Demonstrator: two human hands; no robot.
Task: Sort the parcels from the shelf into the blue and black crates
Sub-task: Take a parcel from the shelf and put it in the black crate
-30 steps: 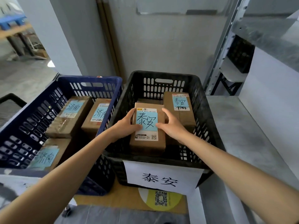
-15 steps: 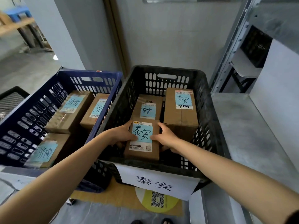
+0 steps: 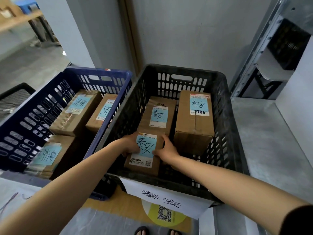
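Two hands on one parcel (image 3: 146, 150): the left hand (image 3: 130, 146) wraps its left edge and the right hand (image 3: 166, 150) its right edge, fingers curled over the top on both sides. The parcel is low in the near-left part of the black crate (image 3: 234, 133), blue label up, just in front of a second parcel (image 3: 159, 114). A taller parcel (image 3: 194, 122) stands to the right. Cannot tell whether its base rests on the crate floor.

The label characters match both neighbours and the paper sign (image 3: 162, 199) on the crate front. The blue crate (image 3: 25, 126) alongside, left, holds three parcels (image 3: 76, 112) with a different label.

Judgement: the step in hand is placing this parcel. Next move: seat it flat, loosen both grips, lift the hands clear of the rim without dragging it, then turn to the shelf (image 3: 271, 141) for another.
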